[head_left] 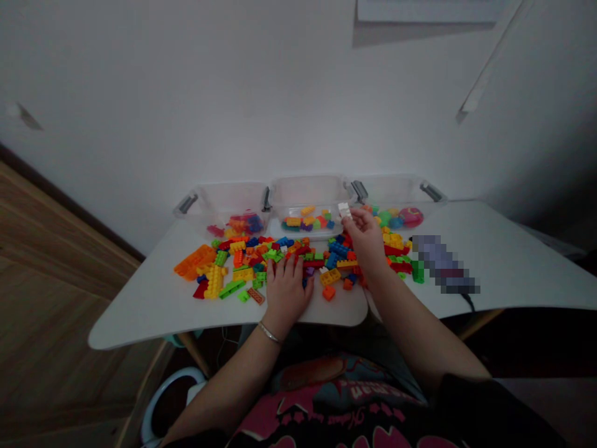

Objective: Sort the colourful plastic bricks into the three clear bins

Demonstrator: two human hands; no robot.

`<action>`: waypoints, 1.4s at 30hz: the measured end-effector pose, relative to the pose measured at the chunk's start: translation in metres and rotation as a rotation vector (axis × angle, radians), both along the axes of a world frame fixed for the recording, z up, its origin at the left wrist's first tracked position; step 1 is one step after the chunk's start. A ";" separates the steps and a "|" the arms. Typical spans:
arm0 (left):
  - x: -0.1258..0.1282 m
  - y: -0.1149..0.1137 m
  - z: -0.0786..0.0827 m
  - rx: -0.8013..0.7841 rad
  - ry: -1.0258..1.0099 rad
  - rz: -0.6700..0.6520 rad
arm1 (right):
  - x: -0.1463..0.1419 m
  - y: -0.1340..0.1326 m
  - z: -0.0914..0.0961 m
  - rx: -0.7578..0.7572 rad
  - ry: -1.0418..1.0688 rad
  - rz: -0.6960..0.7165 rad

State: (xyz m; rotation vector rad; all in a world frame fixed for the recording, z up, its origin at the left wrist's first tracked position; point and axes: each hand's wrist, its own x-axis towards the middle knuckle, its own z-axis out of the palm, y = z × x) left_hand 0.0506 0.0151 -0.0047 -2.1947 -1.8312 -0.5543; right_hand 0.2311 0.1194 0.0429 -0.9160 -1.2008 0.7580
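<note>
Head view: the right hand (366, 239) holds its grip clenched on what seems a white brick (344, 210), a clear bin (308, 193) just beyond; the left hand (285, 292) lies open among loose bricks (275, 254) on the bench (140, 317).

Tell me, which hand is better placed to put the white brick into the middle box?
Right, probably: the right hand holds the white brick beside the middle box, while the left hand rests on the loose bricks.

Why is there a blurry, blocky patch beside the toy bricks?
In the head view, the patch is coarse pixels hiding whatever lies on the white table, so nobody can tell what it is; the toy bricks look fairly sharp, and dim light darkens the picture's corners.
</note>
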 end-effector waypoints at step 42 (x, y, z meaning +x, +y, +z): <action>-0.002 -0.002 0.003 0.013 0.000 0.000 | 0.013 -0.020 0.021 0.307 -0.795 -0.039</action>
